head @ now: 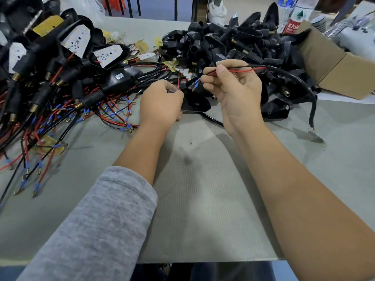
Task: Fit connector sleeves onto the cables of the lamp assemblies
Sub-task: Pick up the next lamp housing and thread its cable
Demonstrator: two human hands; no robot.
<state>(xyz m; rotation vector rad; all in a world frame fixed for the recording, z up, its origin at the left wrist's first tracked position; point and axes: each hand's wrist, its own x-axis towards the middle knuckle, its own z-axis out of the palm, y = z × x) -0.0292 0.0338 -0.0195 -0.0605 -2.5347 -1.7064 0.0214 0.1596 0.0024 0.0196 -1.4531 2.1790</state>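
Observation:
My right hand (235, 88) pinches a red and a black cable (241, 69) between thumb and fingers; their blue-tipped ends (195, 81) stick out to the left. The cables run right into a black sheathed lead (292, 78) that hangs over the pile. My left hand (161, 102) is curled just left of those ends and pinches something small near a thin red wire (179, 83); what it holds is hidden by the fingers. A black lamp housing (195, 103) lies on the table between both hands.
Lamp assemblies with white LED boards (76, 40) and red, black, blue-tipped cables (113, 114) crowd the left. A heap of black housings and sleeves (233, 41) fills the back. A cardboard box (334, 63) and a bottle (294, 21) stand at right on the grey table (203, 199).

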